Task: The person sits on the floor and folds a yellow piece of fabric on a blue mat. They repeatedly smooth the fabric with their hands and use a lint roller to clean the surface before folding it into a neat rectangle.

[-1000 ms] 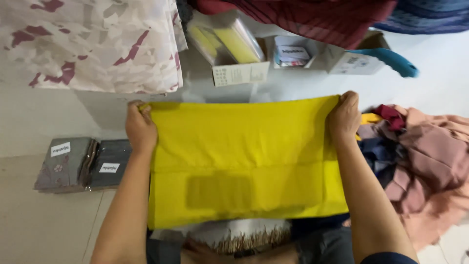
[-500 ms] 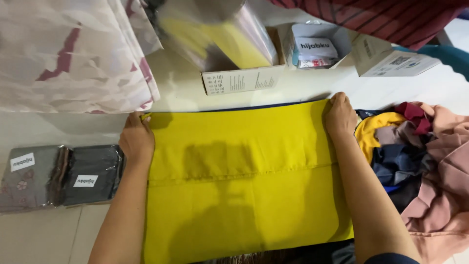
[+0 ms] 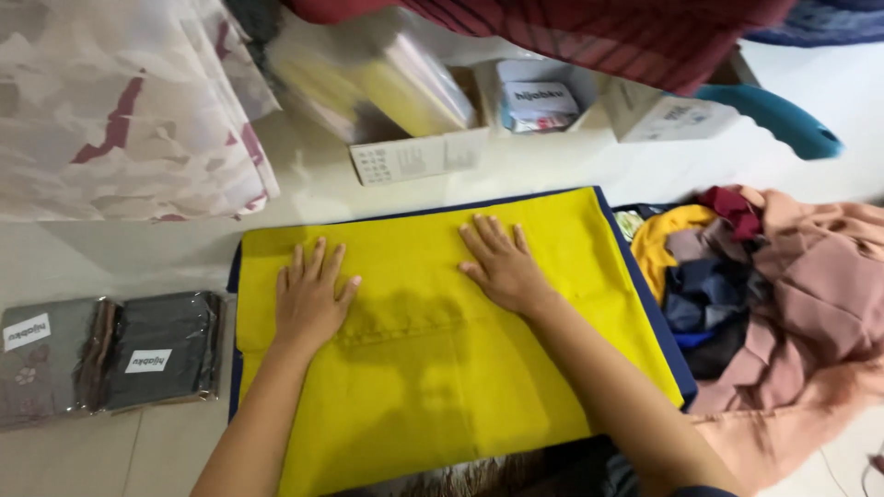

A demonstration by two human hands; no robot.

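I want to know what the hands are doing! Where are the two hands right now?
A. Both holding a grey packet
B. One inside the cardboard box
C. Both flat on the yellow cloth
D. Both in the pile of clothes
C: the left hand and the right hand both lie palm-down, fingers spread, on the yellow cloth.

Single head-worn view, close, steeply downward over floor (image 3: 166, 248) and yellow cloth (image 3: 433, 368)
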